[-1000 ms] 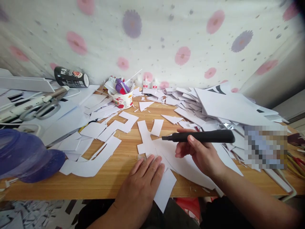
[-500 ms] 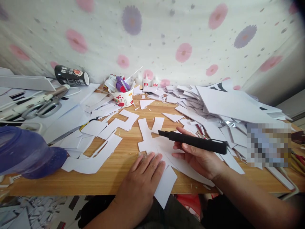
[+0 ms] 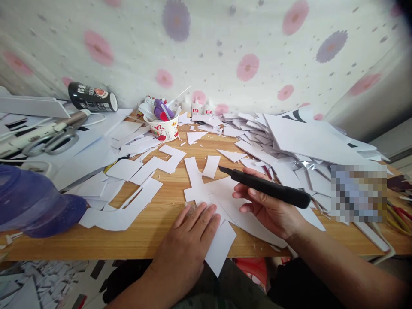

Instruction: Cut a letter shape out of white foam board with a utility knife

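My left hand [image 3: 193, 234] lies flat, fingers stretched out, on cut white foam board pieces near the table's front edge. Under and ahead of its fingertips is a notched white piece [image 3: 194, 182]; a pointed white piece [image 3: 222, 246] sticks out past the table edge beside it. My right hand [image 3: 265, 204] holds a black utility knife [image 3: 270, 187] above the table, its blade out and pointing left. Below the knife is a larger white sheet with a curved edge [image 3: 254, 229]. A small white strip [image 3: 211, 166] lies just beyond the blade tip.
A paper tub [image 3: 165, 130] of tools and small glue bottles [image 3: 195, 107] stand at the back. Scissors [image 3: 53, 143], a black can [image 3: 93, 98] and a purple translucent container [image 3: 35, 201] are at left. White offcuts [image 3: 251, 128] pile up at right. Pliers [image 3: 401, 219] lie far right.
The knife has rolled and tilted in my right hand, its blade tip now higher and its clip out of sight. My left hand stays on the pieces. The view has shifted slightly.
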The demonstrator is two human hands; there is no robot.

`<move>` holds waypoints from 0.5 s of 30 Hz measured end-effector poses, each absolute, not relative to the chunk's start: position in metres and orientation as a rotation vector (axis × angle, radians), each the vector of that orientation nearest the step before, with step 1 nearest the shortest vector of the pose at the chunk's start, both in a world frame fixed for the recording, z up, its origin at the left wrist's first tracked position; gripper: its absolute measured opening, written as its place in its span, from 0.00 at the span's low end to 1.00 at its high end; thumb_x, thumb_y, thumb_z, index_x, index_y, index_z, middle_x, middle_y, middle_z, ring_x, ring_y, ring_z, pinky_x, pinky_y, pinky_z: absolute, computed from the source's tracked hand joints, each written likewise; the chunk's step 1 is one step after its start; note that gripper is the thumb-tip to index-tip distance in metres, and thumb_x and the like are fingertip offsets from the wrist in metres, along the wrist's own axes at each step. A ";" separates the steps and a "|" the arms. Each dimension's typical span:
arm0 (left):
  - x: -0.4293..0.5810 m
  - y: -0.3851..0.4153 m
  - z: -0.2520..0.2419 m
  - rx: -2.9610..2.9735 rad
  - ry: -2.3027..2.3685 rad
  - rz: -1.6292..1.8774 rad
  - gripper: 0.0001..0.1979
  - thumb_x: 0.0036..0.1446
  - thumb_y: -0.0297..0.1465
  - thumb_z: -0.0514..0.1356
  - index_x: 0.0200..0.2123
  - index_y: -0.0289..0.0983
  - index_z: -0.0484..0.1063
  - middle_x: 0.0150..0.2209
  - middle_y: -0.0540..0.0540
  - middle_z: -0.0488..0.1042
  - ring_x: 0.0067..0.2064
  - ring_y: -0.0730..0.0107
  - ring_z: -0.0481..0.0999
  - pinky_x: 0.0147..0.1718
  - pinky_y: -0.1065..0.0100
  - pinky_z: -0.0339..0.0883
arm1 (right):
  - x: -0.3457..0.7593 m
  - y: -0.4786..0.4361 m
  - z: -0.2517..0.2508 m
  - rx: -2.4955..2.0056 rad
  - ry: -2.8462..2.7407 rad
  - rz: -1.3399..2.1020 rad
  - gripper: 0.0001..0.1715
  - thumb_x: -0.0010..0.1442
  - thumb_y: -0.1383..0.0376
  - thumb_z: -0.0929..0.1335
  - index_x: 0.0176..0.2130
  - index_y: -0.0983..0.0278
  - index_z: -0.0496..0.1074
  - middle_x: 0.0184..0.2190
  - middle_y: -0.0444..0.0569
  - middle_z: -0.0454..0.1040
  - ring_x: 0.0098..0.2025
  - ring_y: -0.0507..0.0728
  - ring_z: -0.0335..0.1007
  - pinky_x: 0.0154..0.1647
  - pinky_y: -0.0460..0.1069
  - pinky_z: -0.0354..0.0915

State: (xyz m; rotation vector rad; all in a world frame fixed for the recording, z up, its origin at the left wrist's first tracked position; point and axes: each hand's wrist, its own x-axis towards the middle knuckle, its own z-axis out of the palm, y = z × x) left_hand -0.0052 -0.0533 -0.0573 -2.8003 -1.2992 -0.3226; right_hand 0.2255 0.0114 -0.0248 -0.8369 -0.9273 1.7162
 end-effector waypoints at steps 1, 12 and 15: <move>-0.005 -0.053 -0.057 -2.804 -1.302 -0.317 0.25 0.61 0.29 0.51 0.62 0.38 0.61 0.66 0.44 0.61 0.65 0.54 0.59 0.63 0.48 0.49 | 0.224 0.011 -0.025 -0.814 -0.912 1.701 0.27 0.51 0.64 0.77 0.50 0.54 0.70 0.36 0.44 0.78 0.40 0.55 0.76 0.31 0.48 0.76; -0.006 -0.054 -0.059 -2.780 -1.294 -0.355 0.24 0.62 0.30 0.50 0.62 0.38 0.62 0.65 0.45 0.62 0.65 0.54 0.60 0.62 0.49 0.49 | 0.217 0.013 -0.030 -0.913 -0.898 1.550 0.20 0.53 0.52 0.75 0.37 0.64 0.75 0.25 0.48 0.80 0.28 0.54 0.78 0.26 0.44 0.72; -0.006 -0.053 -0.059 -2.780 -1.295 -0.362 0.24 0.61 0.29 0.51 0.61 0.38 0.62 0.65 0.45 0.62 0.65 0.55 0.60 0.62 0.50 0.49 | 0.219 0.013 -0.026 -0.915 -0.939 1.604 0.18 0.57 0.53 0.72 0.43 0.61 0.72 0.28 0.47 0.80 0.30 0.55 0.79 0.25 0.44 0.72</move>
